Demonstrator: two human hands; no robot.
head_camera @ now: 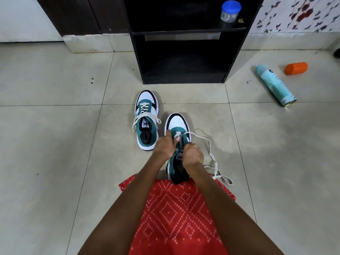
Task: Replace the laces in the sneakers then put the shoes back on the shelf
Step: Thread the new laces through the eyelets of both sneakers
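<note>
Hands together on half-laced sneaker (177,123): left hand (164,147) pinches lace (214,159), right hand (193,155) grips it. Keep lace flat, pull evenly.

The floor (55,144) was laid in large pale grey tiles with thin dark joints; a few dark specks (91,80) marked it at the left. A black open-fronted shelf unit (138,57) stood at the far side. Left of it, dark wood panelling (77,15) sat above a pale stone plinth (88,43). The right-hand wall (298,13) carried a red floral pattern. Lighting was soft and even.
</note>
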